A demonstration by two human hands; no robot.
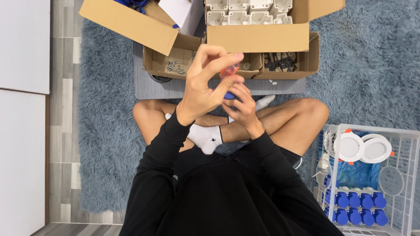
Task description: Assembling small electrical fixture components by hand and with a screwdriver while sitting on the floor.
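Note:
My left hand (204, 81) is raised in front of me, its fingers pinched on a small orange screwdriver handle (229, 70). My right hand (239, 102) sits just below it and grips a small blue part (229, 95), mostly hidden by the fingers. Both hands hover over my crossed legs and meet at the blue part. The screwdriver's tip is hidden between the hands.
Low open cardboard trays (170, 61) hold loose screws (176, 67) and black cables (280, 62). A box of white plastic parts (249, 11) stands behind them. At the right a white wire basket (407, 135) holds round white lamps (350, 146) and several blue parts (354, 201). A blue shaggy rug (367, 74) lies underneath.

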